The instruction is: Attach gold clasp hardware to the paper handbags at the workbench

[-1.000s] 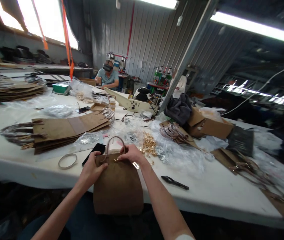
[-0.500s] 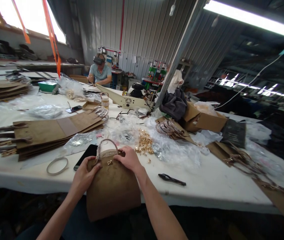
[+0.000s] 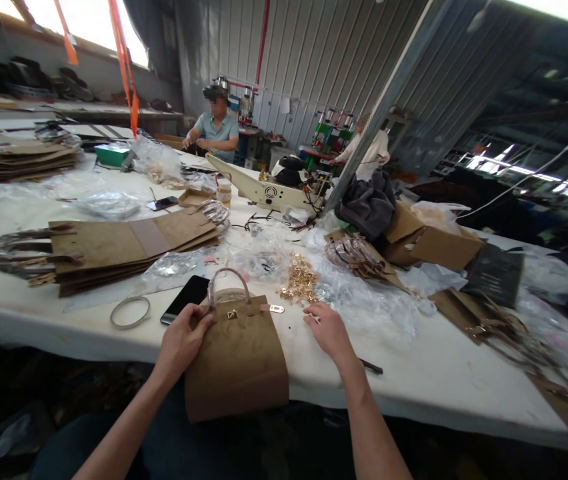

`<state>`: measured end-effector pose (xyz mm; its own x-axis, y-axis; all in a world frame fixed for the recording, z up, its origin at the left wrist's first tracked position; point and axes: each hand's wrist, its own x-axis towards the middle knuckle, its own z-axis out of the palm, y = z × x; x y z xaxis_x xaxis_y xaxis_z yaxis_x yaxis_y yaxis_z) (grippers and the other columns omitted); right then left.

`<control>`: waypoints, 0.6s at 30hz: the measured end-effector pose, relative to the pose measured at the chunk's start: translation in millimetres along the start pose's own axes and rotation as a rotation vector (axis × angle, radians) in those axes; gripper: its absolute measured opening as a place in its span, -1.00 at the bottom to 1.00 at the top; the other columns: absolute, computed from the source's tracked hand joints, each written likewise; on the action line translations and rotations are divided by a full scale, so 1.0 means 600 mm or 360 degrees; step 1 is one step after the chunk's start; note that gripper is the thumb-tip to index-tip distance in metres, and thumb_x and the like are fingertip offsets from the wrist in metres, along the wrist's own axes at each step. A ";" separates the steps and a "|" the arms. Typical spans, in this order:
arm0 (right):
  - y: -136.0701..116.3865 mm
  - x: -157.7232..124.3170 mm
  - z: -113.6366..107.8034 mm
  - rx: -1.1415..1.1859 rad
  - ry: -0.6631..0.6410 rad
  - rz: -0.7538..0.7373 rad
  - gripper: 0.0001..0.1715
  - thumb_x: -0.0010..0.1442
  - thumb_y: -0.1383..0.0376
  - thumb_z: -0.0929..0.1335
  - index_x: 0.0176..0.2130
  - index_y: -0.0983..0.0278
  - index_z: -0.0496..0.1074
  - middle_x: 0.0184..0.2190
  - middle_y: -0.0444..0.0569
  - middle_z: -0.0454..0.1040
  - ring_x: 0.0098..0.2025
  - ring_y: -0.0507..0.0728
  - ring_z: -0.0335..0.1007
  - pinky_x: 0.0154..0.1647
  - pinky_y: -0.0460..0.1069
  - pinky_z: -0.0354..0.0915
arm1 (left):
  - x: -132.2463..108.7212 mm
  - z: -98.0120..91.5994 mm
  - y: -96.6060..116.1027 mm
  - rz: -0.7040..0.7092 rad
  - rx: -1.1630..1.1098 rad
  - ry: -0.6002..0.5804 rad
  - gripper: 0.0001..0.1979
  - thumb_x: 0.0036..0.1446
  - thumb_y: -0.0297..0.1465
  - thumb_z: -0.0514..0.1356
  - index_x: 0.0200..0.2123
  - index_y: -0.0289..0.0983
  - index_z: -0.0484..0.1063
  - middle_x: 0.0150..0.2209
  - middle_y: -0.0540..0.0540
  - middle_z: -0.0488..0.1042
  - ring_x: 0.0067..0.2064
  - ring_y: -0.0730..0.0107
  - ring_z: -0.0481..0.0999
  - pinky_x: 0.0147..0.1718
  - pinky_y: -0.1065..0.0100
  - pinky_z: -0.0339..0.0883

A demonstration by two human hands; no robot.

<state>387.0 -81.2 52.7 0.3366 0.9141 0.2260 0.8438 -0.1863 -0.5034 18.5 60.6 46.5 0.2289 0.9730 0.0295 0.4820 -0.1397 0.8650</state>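
A brown handbag panel (image 3: 237, 360) hangs over the table's front edge, with a plastic-wrapped curved handle (image 3: 231, 272) on top. A small gold clasp (image 3: 233, 314) sits below the handle. From the panel's top right, a short strap with a metal end plate (image 3: 277, 309) sticks out. My left hand (image 3: 184, 337) is closed on the panel's upper left corner, by the handle's base. Right of the panel, my right hand (image 3: 329, 331) is low over the table with fingertips pinched together; what is between them is hidden. A pile of gold fittings (image 3: 300, 280) lies just beyond it.
Stacked brown bag panels (image 3: 109, 247) lie at left, near a black phone (image 3: 187, 299) and a coiled strip (image 3: 130, 312). A black pen-like tool (image 3: 373, 367) is partly behind my right forearm. Plastic bags (image 3: 374, 307) spread at right. Two people are across the table.
My right hand has let go of the panel's top right and moved right to the table near the gold fittings. The strap with the metal plate now shows. My view has shifted.
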 end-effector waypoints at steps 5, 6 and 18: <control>0.011 0.000 0.018 -0.0230 -0.0178 0.0126 -0.81 0.34 0.27 0.40 -0.25 0.22 0.66 -0.17 0.04 0.58 -0.14 0.21 0.54 -0.01 0.05 0.34 | -0.001 0.002 -0.007 -0.0002 -0.0004 0.0004 -0.69 0.27 -0.05 0.24 -0.29 -0.15 0.37 -0.38 0.04 0.47 -0.26 0.19 0.47 -0.24 0.29 0.19; 0.012 0.000 0.022 -0.0300 -0.0180 0.0173 -0.79 0.35 0.24 0.41 -0.28 0.23 0.64 -0.22 0.04 0.58 -0.17 0.21 0.52 -0.07 0.04 0.31 | -0.001 0.001 -0.012 0.0001 -0.0038 -0.0001 -0.69 0.27 -0.06 0.24 -0.29 -0.16 0.35 -0.38 0.04 0.46 -0.26 0.20 0.46 -0.24 0.29 0.19; -0.067 -0.014 0.030 0.0154 0.0254 0.0195 -0.57 0.39 -0.04 0.37 -0.14 0.25 0.61 -0.23 0.10 0.65 -0.25 0.24 0.51 -0.18 0.07 0.31 | -0.019 -0.012 -0.014 0.0057 -0.0067 -0.0060 -0.70 0.22 -0.24 0.33 -0.25 -0.15 0.23 -0.34 0.06 0.38 -0.28 0.27 0.36 -0.26 0.29 0.13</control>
<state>342.8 -74.6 55.9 0.5025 0.8167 0.2838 0.7512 -0.2500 -0.6109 5.9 51.8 42.5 0.2776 0.9598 0.0425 0.4373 -0.1656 0.8840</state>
